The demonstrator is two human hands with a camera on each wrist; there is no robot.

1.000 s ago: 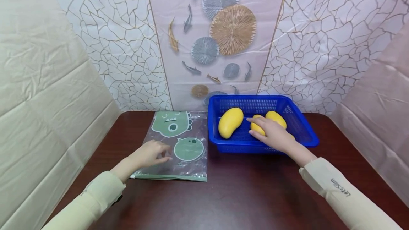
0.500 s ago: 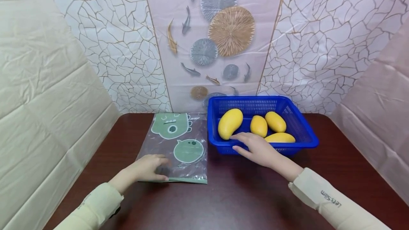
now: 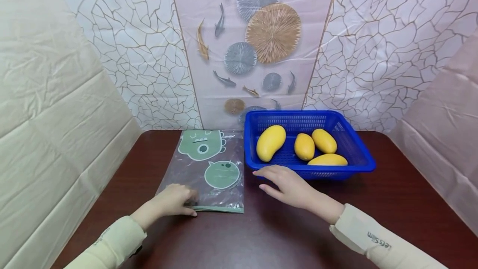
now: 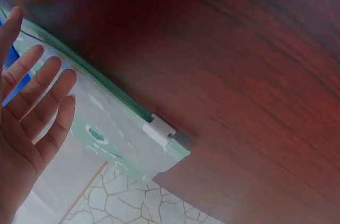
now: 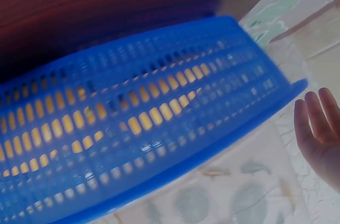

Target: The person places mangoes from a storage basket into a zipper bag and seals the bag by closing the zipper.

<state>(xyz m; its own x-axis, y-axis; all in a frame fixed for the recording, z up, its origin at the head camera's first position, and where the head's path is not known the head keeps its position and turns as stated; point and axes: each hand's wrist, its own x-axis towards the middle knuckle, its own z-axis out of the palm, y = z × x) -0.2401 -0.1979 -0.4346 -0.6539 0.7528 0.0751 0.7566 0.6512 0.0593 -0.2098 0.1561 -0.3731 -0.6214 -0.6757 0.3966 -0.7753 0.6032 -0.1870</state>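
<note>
A clear zip bag (image 3: 224, 196) with green cartoon prints lies flat on the table. My left hand (image 3: 174, 199) is over its near left part, by the green zip edge. The left wrist view shows this hand (image 4: 37, 107) with fingers loosely bent and apart, and a white zip slider (image 4: 159, 129) at the bag's corner. My right hand (image 3: 289, 186) hovers in front of the blue basket (image 3: 358, 157), fingers extended and holding nothing. Several yellow mangoes (image 3: 270, 143) lie in the basket.
The basket stands at the back right of the dark wooden table (image 3: 261, 240), close beside the bag. A patterned backdrop (image 3: 149, 53) rises behind, and pale cloth sides (image 3: 48, 128) flank the table.
My right hand has moved from over the mangoes in the basket, left and toward me, to the basket's front. My left hand has come nearer, down to the bag's zip edge.
</note>
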